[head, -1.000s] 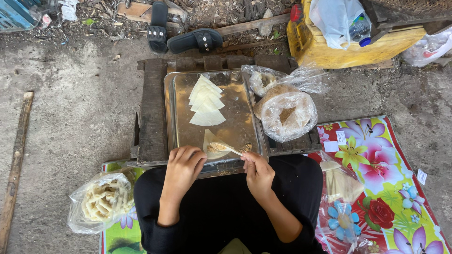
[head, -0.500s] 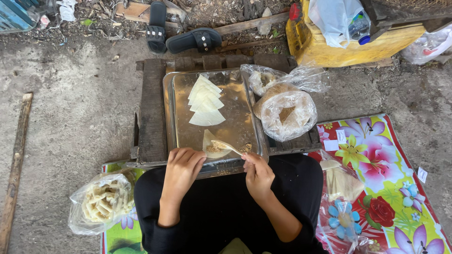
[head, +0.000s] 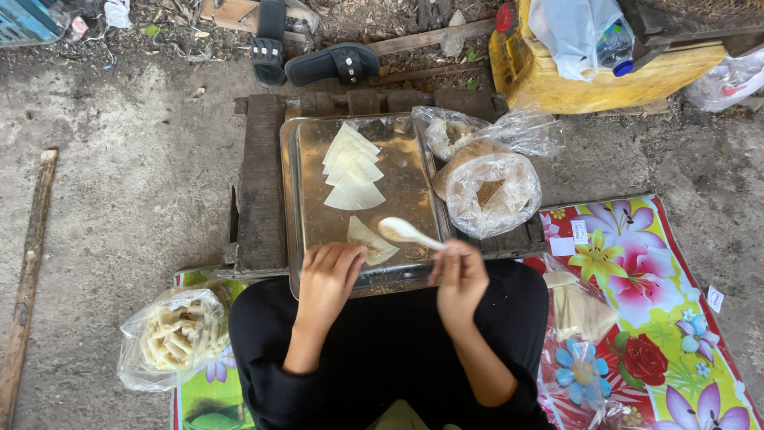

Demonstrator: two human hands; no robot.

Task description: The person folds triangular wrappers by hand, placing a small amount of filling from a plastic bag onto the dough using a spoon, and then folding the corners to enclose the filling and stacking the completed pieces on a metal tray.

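Observation:
A metal tray lies on a low dark wooden stand in front of me. On the tray is a fanned stack of pale triangular wrappers, and one single wrapper lies near the front edge. My left hand rests fingers-down on that single wrapper. My right hand grips a white spoon, its bowl lifted above the wrapper and pointing left.
A clear bag of brown filling sits right of the tray. A bag of rolled pieces lies at lower left. A floral mat covers the ground to the right. Black sandals and a yellow container stand beyond.
The spoon has lifted off the single wrapper and moved slightly right and up. My left hand stays on the wrapper.

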